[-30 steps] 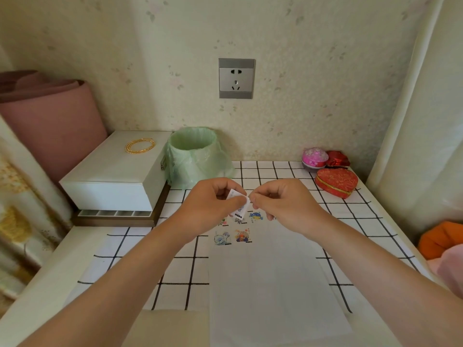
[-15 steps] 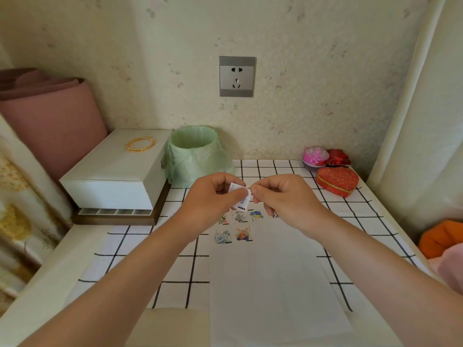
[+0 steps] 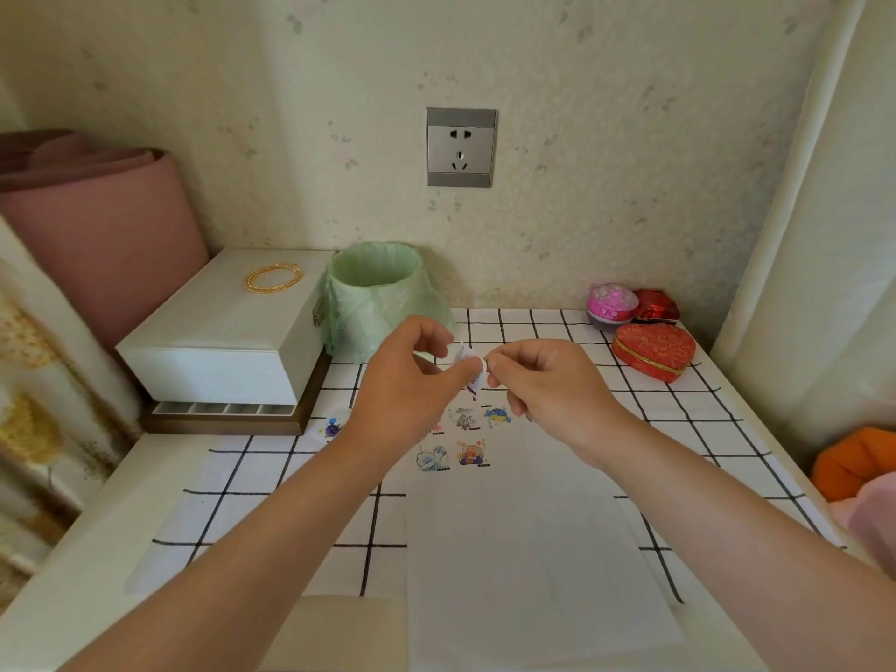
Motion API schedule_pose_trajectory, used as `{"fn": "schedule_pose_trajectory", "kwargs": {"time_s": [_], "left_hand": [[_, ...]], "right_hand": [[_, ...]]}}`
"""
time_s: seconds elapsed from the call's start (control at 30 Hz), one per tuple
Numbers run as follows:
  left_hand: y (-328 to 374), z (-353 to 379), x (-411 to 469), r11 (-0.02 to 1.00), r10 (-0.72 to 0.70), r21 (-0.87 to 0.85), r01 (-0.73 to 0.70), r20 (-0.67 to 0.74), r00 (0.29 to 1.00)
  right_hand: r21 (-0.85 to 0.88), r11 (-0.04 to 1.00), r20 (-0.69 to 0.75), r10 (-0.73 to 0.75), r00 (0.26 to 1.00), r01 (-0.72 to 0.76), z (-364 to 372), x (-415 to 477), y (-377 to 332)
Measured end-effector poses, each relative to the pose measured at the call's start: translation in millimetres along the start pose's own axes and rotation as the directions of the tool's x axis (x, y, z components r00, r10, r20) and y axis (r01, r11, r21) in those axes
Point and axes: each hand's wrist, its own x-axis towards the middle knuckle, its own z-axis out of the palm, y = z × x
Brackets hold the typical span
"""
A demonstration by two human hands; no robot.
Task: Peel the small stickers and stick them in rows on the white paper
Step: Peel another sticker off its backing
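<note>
Small sticker (image 3: 481, 373): pinched by left hand (image 3: 407, 385) at its 9 o'clock and right hand (image 3: 545, 385) at 3 o'clock; white paper (image 3: 523, 550) lies at 6 o'clock, equally near both.

White paper (image 3: 523, 550) lies bare nearside; bin (image 3: 378, 293) and box (image 3: 218, 332) crowd far left

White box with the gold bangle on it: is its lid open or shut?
Shut. The white box has its lid flat and flush on its body, with the gold bangle resting on top.
</note>
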Motion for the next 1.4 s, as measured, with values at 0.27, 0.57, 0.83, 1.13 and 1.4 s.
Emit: {"fn": "schedule_pose_trajectory", "kwargs": {"time_s": [0.27, 0.57, 0.83, 1.13, 1.4], "left_hand": [[4.8, 4.8, -2.7, 0.953, -0.173, -0.210, 0.216, 0.207, 0.963], [6.4, -1.0, -0.1, 0.957, -0.157, -0.213, 0.198, 0.192, 0.969], [6.3, -3.4, 0.4, 0.979, -0.089, -0.166, 0.121, 0.188, 0.978], [5.0, -5.2, 0.3, 0.992, -0.036, -0.115, 0.059, 0.194, 0.980], [6.5, -6.5, 0.1, 0.980, -0.050, -0.180, 0.088, 0.207, 0.977]], "right_hand": [[-0.102, 0.991, -0.041, -0.091, 0.995, 0.086, 2.0, 1.0, 0.6], [-0.028, 0.999, -0.053, -0.044, 0.998, 0.042, 0.4, -0.9, -3.2], [0.030, 0.999, -0.072, -0.018, 0.997, 0.020, -0.5, -0.8, -3.8], [0.073, 0.997, -0.071, -0.001, 0.997, 0.006, -0.8, 0.9, -1.1], [0.125, 0.992, -0.020, -0.028, 0.999, 0.030, -1.6, 2.7, 3.3]]}}
